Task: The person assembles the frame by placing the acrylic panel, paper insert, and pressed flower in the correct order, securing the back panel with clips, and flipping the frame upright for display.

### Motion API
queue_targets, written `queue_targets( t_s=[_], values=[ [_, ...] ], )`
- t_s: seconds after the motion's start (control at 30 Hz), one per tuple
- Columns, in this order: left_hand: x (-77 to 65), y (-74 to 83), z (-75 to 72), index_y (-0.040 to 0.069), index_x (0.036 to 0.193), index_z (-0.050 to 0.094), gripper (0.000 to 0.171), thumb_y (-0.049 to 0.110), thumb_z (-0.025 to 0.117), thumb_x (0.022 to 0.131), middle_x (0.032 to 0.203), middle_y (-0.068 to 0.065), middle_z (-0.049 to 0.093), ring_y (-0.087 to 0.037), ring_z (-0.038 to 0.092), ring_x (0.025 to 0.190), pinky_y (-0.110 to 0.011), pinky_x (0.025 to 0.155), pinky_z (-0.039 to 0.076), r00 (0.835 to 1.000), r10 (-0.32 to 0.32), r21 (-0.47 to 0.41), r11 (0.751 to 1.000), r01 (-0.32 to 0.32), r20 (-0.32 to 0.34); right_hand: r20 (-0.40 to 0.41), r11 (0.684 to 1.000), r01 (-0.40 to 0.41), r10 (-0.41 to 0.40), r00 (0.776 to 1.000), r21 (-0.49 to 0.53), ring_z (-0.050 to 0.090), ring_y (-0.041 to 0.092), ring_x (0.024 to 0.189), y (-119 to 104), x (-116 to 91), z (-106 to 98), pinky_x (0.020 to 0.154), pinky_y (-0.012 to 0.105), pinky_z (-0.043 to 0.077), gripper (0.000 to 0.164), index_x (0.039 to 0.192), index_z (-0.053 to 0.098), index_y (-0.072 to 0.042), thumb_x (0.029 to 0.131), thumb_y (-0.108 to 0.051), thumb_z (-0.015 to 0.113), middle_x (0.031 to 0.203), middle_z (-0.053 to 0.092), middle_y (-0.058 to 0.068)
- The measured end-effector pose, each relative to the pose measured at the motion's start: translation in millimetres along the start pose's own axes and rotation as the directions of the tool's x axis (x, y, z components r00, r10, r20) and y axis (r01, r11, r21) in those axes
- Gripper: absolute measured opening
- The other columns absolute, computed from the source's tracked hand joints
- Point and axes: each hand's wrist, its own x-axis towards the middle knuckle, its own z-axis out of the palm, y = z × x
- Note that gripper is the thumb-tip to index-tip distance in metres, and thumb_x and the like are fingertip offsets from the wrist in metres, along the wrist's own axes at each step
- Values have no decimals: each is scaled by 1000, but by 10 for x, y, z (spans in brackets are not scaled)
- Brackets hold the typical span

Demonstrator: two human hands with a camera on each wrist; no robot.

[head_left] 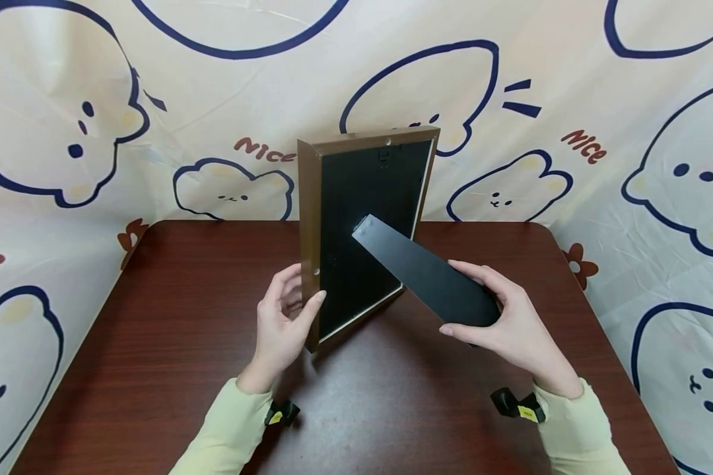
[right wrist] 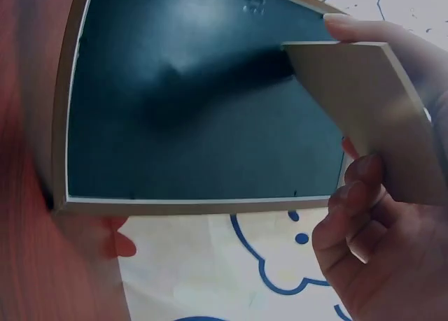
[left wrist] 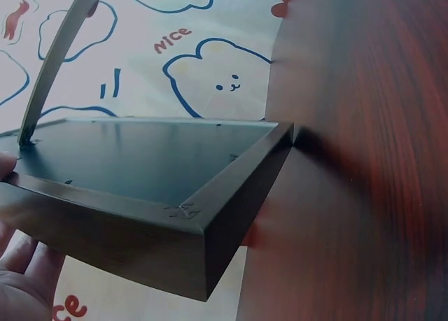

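A picture frame [head_left: 368, 191] with a brown wooden border stands upright on the table, its black back turned toward me. My left hand [head_left: 286, 324] grips its left side near the bottom, thumb on the border and fingers behind. From the middle of the back an easel stand [head_left: 422, 267] sticks out toward me, black on one face. Its bare tan face [right wrist: 371, 104] shows in the right wrist view. My right hand [head_left: 505, 316] holds the wide free end of this stand between thumb and fingers. The picture side of the frame is hidden.
A dark red-brown wooden table [head_left: 202, 297] lies under the frame. Behind and at both sides hangs a pale cloth [head_left: 214, 105] printed with blue-outlined cartoon bears and "Nice". A black wrist device [head_left: 517, 404] sits by each sleeve.
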Motion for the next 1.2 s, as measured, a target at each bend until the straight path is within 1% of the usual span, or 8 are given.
queue_targets(
  t_s=[0.17, 0.3, 0.43, 0.53, 0.73, 0.97, 1.07, 1.2],
  values=[
    [-21, 21, 38, -2, 131, 58, 56, -16, 78, 81, 106, -14, 73, -17, 71, 79, -20, 66, 55, 995, 98, -1, 995, -98, -24, 1, 998, 52, -52, 999, -22, 57, 16, 111, 104, 20, -2, 85, 26, 52, 86, 149, 54, -24, 74, -10, 93, 126, 61, -7],
    [-25, 33, 64, -6, 127, 60, 58, -18, 81, 74, 102, -14, 73, -22, 70, 77, -20, 67, 55, 979, 201, 12, 980, -201, -40, -7, 996, 65, -65, 998, -66, 56, 15, 111, 208, 31, 3, 85, 21, 51, 87, 149, 52, -22, 74, -6, 92, 128, 60, -5],
    [-34, 60, 88, -7, 126, 61, 58, -14, 83, 72, 102, -12, 73, -25, 72, 78, -21, 70, 56, 964, 263, 38, 964, -262, -39, -14, 996, 55, -57, 998, -76, 55, 15, 110, 318, 40, 8, 85, 22, 52, 89, 149, 52, -23, 73, -2, 92, 129, 60, -1],
    [-39, 88, 113, -6, 125, 62, 53, -5, 84, 77, 102, -11, 74, -25, 72, 78, -22, 68, 56, 952, 303, 65, 952, -300, -36, -20, 994, 59, -61, 998, -89, 54, 14, 110, 383, 54, 8, 86, 21, 52, 88, 149, 52, -23, 73, -2, 92, 127, 59, -1],
    [-61, 129, 196, -5, 122, 65, 45, 25, 78, 92, 105, -12, 74, -24, 74, 77, -27, 67, 58, 920, 392, 139, 912, -387, -14, -38, 978, 93, -102, 994, -188, 48, 12, 116, 486, 85, 11, 95, 16, 46, 84, 149, 53, -25, 76, -5, 90, 135, 56, -4],
    [-116, 207, 340, -4, 122, 66, 40, 18, 78, 92, 106, -12, 74, -21, 73, 76, -28, 63, 59, 888, 458, 181, 871, -457, 37, -30, 962, 85, -97, 995, -260, 52, 15, 116, 609, 69, -23, 97, 19, 47, 85, 149, 52, -21, 74, -4, 89, 137, 56, -1],
    [-136, 242, 406, -3, 121, 68, 37, 16, 78, 91, 104, -10, 75, -19, 73, 75, -30, 62, 59, 874, 484, 218, 849, -482, 47, -30, 952, 59, -71, 997, -299, 53, 17, 115, 673, 46, -43, 85, 25, 56, 86, 148, 52, -20, 73, -4, 90, 137, 56, 0],
    [-154, 277, 490, -3, 121, 68, 35, 13, 77, 91, 107, -10, 75, -20, 73, 77, -34, 64, 60, 855, 514, 250, 821, -512, 65, -18, 945, 37, -45, 999, -325, 53, 23, 120, 727, 16, -41, 84, 46, 58, 85, 150, 50, -17, 76, -4, 88, 142, 54, 4]
  ],
)
